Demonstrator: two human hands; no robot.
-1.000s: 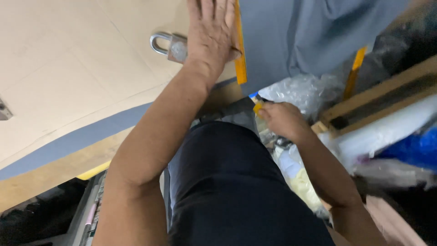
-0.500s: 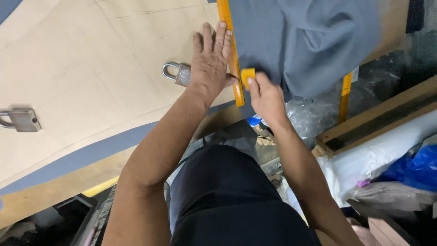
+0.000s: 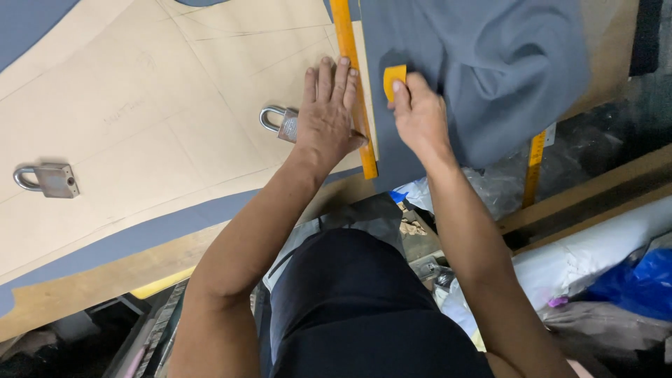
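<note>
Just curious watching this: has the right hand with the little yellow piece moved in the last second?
Yes. The right hand has come up from the table's edge onto the grey cloth, pressing the yellow chalk piece beside the orange ruler.

A second padlock (image 3: pixel 47 180) lies flat on the paper far to my left. A yellow tape (image 3: pixel 533 168) hangs over the table edge to my right, above clear plastic (image 3: pixel 490 192), a white roll (image 3: pixel 595 255) and a blue bag (image 3: pixel 640 283)

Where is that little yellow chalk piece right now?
In the head view, the yellow chalk piece is pinched in the right hand, on the grey fabric just right of the orange ruler.
</note>
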